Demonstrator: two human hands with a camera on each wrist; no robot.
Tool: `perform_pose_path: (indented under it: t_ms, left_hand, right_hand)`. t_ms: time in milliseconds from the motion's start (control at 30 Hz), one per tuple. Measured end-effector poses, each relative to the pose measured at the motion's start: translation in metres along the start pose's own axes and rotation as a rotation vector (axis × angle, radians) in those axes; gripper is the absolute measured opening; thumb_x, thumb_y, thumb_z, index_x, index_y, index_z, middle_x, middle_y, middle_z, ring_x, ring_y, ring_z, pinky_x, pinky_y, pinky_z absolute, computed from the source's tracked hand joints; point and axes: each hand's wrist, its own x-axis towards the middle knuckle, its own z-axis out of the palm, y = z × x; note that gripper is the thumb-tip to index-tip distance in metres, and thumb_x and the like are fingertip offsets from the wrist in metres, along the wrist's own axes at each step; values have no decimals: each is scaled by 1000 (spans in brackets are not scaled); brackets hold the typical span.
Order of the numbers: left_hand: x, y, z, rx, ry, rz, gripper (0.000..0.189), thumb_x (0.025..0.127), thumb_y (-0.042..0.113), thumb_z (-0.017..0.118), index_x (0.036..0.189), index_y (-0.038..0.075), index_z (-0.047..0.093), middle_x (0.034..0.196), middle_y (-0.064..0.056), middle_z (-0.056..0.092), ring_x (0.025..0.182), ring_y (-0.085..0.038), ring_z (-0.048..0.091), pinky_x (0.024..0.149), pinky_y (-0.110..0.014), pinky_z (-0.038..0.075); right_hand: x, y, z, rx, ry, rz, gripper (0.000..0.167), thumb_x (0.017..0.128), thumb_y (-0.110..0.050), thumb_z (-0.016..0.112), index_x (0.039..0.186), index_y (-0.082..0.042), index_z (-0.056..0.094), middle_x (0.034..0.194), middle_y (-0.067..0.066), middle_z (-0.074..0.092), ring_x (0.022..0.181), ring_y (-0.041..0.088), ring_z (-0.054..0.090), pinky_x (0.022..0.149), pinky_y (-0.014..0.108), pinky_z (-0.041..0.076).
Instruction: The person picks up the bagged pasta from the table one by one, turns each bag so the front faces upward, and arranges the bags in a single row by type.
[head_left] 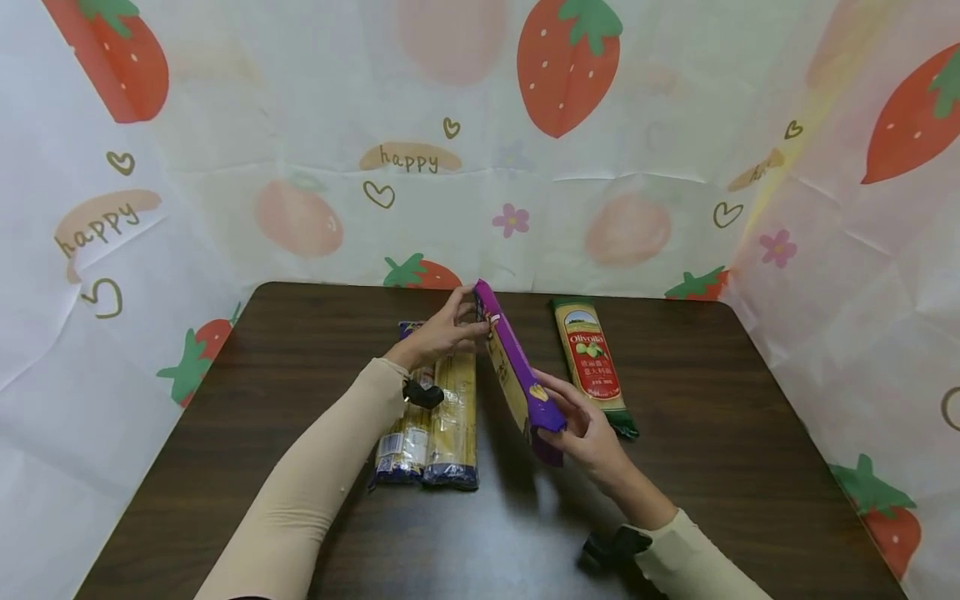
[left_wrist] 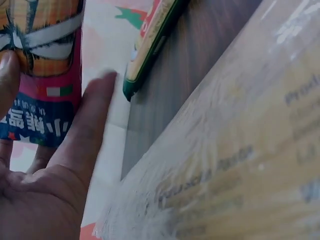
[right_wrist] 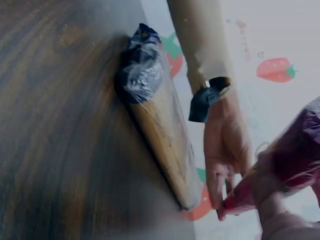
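A long flat purple packet (head_left: 515, 360) with yellowish printed sides is held tilted on its edge above the table. My left hand (head_left: 438, 335) grips its far end, over the two spaghetti packs. With the right hand (head_left: 591, 437) I hold the near end between thumb and fingers. The left wrist view shows the packet's pink and blue end (left_wrist: 42, 102), with a cartoon print and white characters, between thumb and fingers. In the right wrist view its crinkled dark wrapper (right_wrist: 300, 155) is partly covered by blurred fingers.
Two clear spaghetti packs with blue ends, a left one (head_left: 403, 454) and a right one (head_left: 453, 417), lie side by side under my left forearm. A green-ended Olivoila pasta pack (head_left: 592, 358) lies right of the purple packet. A strawberry-print cloth (head_left: 465, 225) stands behind the dark wooden table (head_left: 712, 467).
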Motion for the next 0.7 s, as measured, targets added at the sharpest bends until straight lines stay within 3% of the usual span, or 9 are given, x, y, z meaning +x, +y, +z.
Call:
perform_pose_path:
  t_ms: [200,433,567,700]
  left_hand:
    - [-1,1,0,35,52,-18,81,110,14,65,172,24,13,173,-20,22,134,-46,59,109,-59,53]
    - [-4,3,-2,109,133,-75,76,108,26,70,170,21,27,175,-15,26,133,-41,63,106,-55,54]
    - [-6,3,-2,157,142,-105,78,106,33,73,169,24,29,169,-21,33,128,-41,65,101,-53,54]
    - [-7,1,-2,209,141,-129,79,105,37,74,169,29,29,167,-26,32,134,-41,61,103,-54,53]
  right_hand:
    - [0,-5,-3,-62,37,55,67,101,-6,71,163,-11,46,159,23,48,136,22,57,103,36,57]
    - [1,-6,-9,-143,54,23,70,102,-3,72,165,-13,44,142,22,62,126,21,66,99,33,60]
    - [1,-6,-11,-124,30,9,74,102,0,71,167,-11,39,142,27,61,124,22,69,96,35,62]
    - [0,-6,-11,-80,2,10,77,102,0,72,169,-10,35,146,32,56,124,21,69,95,37,63]
